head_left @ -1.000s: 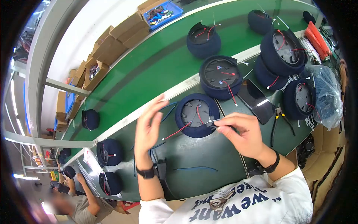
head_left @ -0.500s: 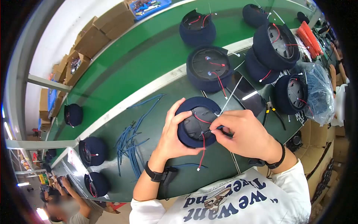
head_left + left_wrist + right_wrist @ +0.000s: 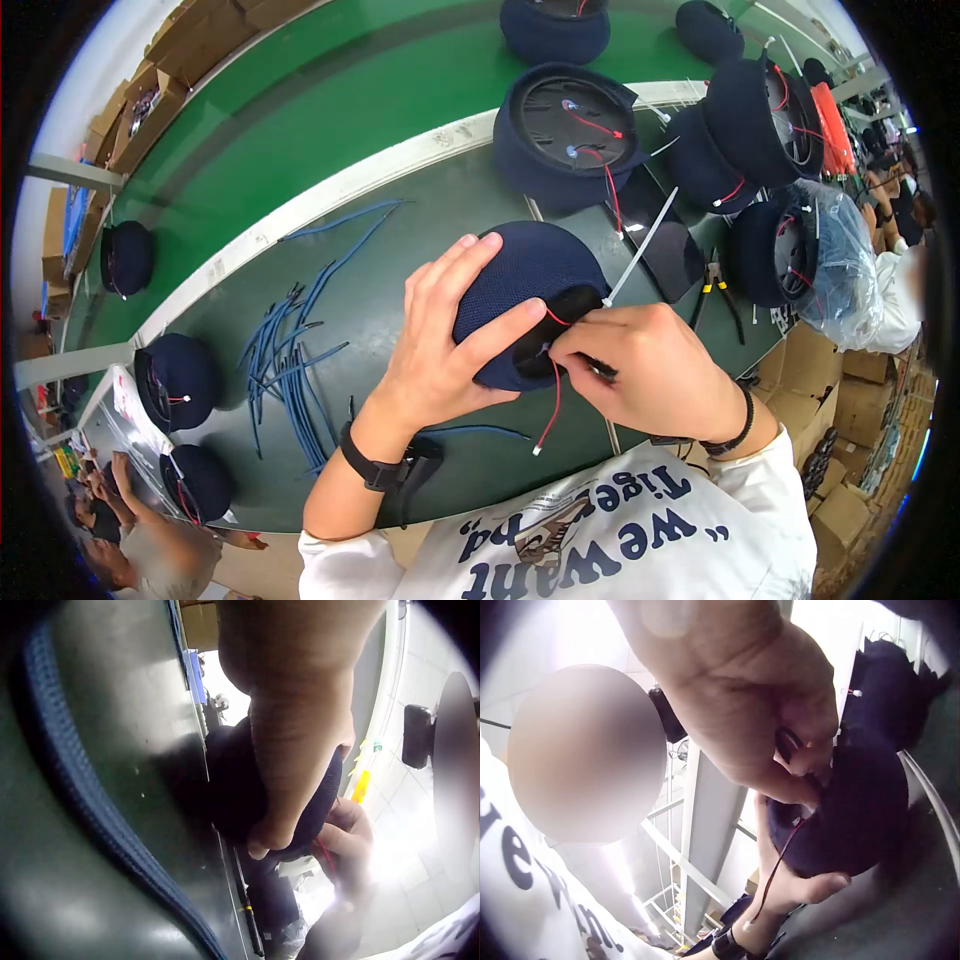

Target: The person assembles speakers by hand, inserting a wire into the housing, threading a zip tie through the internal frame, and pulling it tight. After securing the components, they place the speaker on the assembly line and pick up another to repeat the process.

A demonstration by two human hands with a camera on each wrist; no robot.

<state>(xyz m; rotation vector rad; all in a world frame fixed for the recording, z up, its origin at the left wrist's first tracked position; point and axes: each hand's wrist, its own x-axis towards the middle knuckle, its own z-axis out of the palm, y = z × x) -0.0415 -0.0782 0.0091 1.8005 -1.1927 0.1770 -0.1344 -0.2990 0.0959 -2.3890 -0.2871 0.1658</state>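
Note:
My left hand (image 3: pixel 430 335) grips a round navy fabric-covered housing (image 3: pixel 530 262), its thumb and fingers spread round the side. The housing is tilted, with its black opening toward my right hand (image 3: pixel 650 365). Those right fingertips are right at the opening and pinch a small black item (image 3: pixel 602 369), mostly hidden in the hand; I cannot tell its kind. A white cable tie (image 3: pixel 643 247) sticks out from the housing's edge. One red wire (image 3: pixel 557 400) with a white plug hangs from the opening. The right wrist view shows the housing (image 3: pixel 862 817) with the left thumb under it.
Blue sleeved cords (image 3: pixel 290 370) lie in a bundle on the dark green table (image 3: pixel 400 240). Similar housings (image 3: pixel 565 135) stand behind and on both sides. Yellow-and-black pliers (image 3: pixel 708 290) and a dark glossy panel (image 3: pixel 660 240) lie to the right, near a clear plastic bag (image 3: pixel 850 270).
My left hand has come from the air to take hold of the housing, which is now tilted with its opening toward the right hand. The right hand has stayed at its edge.

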